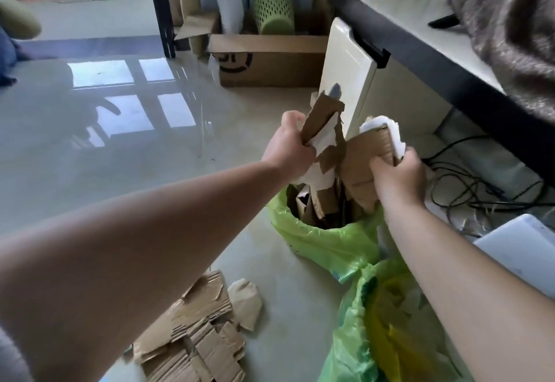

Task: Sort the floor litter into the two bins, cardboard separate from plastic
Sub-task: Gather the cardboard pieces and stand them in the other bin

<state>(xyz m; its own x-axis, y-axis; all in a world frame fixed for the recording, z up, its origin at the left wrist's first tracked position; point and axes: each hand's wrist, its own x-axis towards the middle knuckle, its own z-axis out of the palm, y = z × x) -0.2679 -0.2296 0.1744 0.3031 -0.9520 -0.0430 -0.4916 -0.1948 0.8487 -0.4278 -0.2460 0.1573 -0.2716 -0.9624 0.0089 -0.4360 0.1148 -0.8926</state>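
Head view. We hold two bunches of torn cardboard over the far green-lined bin (303, 231). Our left hand (289, 149) has its fingers curled tight round a torn cardboard strip (322, 117). Our right hand (396, 174) has its fingers clamped on a folded corrugated piece (365, 153) with a white foam wad (387, 129) pressed against its far face.

Handling, as we judge it: the cardboard is light, stiff along the flutes, easily creased across them, and ragged at the torn edges. It is not slippery or fragile. Gripping low on each piece, near the bin mouth, looks adequate. The foam is soft and may need to go with the plastic instead.

Orientation: the strip's long axis stands nearly upright, with its upper end tilted slightly right toward the cream cabinet panel (348, 72). The corrugated piece leans up and right, with its lower edge over the bin mouth. Pieces already in the bin stand on end.

A nearer green bag (360, 336) holds yellow and clear film. A cardboard pile (198, 342) lies on the floor (105, 156), well apart from the hands.
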